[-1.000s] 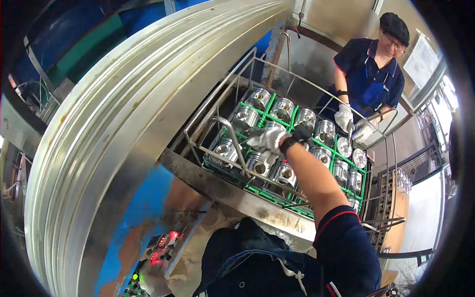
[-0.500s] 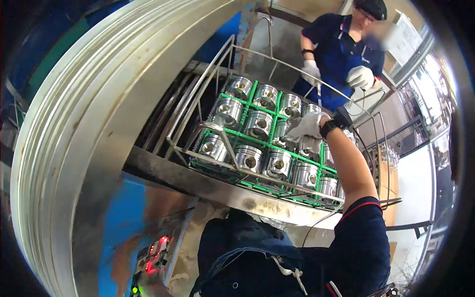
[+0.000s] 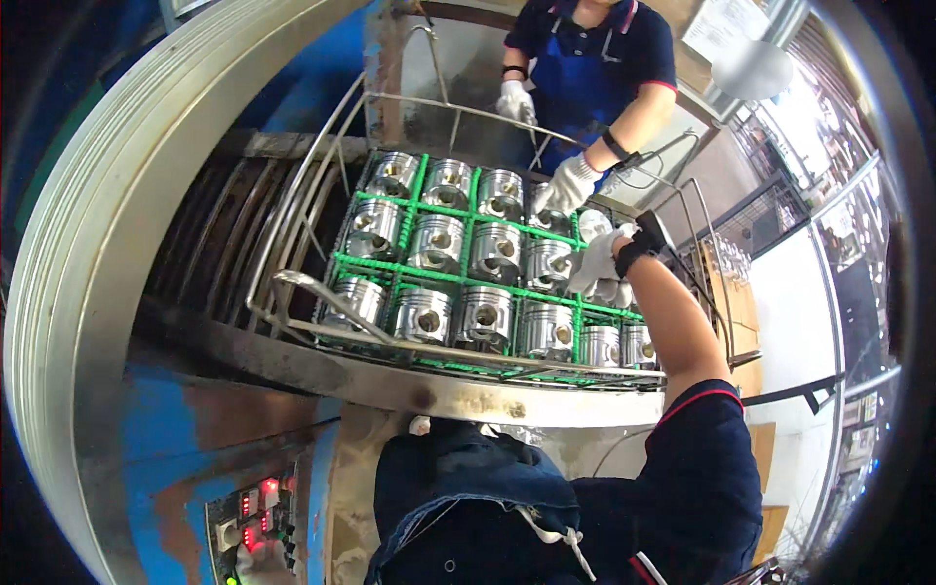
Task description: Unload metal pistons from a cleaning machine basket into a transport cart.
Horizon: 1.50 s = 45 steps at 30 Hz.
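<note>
Shiny metal pistons (image 3: 436,242) stand in rows in a wire basket (image 3: 468,353) with green-coated dividers (image 3: 466,219). My right hand (image 3: 597,273), in a pale glove, reaches over the basket's right part. Its fingers are curled down among the pistons there, and what lies under them is hidden. A black band with a black device (image 3: 645,242) is on that wrist. At the lower left a pale, blurred shape, apparently my gloved left hand (image 3: 263,564), is at a control panel (image 3: 255,517) with red lights; its fingers are unclear.
Across the basket, a co-worker in a blue apron (image 3: 570,93) reaches one gloved hand (image 3: 565,190) to a far-row piston; their other hand (image 3: 517,102) is near the basket rail (image 3: 468,107). A large ridged metal drum (image 3: 117,195) curves along the left. Slatted rails (image 3: 219,224) lie beside the basket.
The view has shifted, with the basket now further left. The co-worker's hand has come down onto a far-row piston. My right hand sits slightly further right over the basket.
</note>
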Tool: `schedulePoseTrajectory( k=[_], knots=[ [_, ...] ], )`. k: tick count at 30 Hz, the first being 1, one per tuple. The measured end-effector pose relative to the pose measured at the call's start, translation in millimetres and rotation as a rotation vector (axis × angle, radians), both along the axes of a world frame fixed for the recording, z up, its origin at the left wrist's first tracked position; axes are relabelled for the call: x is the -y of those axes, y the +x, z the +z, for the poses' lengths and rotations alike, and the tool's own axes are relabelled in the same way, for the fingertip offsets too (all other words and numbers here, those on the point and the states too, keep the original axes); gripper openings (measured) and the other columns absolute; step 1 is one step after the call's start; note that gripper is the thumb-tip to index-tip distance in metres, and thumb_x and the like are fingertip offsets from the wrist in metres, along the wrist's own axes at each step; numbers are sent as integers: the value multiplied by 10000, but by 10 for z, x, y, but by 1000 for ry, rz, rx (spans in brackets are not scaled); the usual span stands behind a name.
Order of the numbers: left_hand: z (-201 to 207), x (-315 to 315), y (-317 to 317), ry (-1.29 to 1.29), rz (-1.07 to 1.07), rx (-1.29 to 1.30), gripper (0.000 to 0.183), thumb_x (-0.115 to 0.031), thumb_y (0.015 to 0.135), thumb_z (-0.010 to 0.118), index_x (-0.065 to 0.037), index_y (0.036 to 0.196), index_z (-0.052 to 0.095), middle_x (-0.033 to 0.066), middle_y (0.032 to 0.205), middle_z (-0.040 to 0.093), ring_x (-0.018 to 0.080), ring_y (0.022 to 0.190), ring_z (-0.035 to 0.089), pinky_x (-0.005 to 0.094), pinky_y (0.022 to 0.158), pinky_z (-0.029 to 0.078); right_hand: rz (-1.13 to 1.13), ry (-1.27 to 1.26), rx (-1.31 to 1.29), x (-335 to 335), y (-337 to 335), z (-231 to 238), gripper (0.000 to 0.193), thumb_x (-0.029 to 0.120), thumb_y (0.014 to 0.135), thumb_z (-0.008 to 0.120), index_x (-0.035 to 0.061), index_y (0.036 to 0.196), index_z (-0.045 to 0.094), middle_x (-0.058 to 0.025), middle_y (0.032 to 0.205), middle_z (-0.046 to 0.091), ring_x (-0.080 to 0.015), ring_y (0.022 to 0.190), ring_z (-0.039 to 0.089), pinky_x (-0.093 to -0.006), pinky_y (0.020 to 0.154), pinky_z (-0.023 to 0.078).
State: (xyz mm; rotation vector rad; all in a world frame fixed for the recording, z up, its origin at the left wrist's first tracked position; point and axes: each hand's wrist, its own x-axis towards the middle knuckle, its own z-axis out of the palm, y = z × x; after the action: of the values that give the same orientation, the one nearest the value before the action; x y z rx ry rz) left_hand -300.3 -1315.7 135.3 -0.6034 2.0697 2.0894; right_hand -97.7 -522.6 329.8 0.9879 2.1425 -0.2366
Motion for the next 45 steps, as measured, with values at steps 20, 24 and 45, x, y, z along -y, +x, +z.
schedulePoseTrajectory(
  k=[20,24,45],
  knots=[
    [492,-334,-165,-136,354,165,377,-356,911,535,-117,1195,602,79,1240,597,252,1062,560,387,839,461,82,479,233,-819,1633,-347,525,555,800,594,126,1083,705,-61,1035,705,-268,916,679,-484,796,526],
    [572,-370,-281,-149,404,176,405,-367,908,535,-115,1220,594,92,1271,582,278,1117,546,409,876,453,572,783,303,-1451,2667,-981,488,528,814,598,142,1095,703,-41,1043,706,-275,916,681,-504,781,536],
    [1983,-4494,-1763,-1089,-779,-336,598,-608,884,429,-64,983,659,184,884,659,356,899,629,455,744,469,-474,302,-408,-1010,606,-575,582,525,773,660,-23,968,677,-178,867,693,-267,817,689,-406,742,568]
  ],
)
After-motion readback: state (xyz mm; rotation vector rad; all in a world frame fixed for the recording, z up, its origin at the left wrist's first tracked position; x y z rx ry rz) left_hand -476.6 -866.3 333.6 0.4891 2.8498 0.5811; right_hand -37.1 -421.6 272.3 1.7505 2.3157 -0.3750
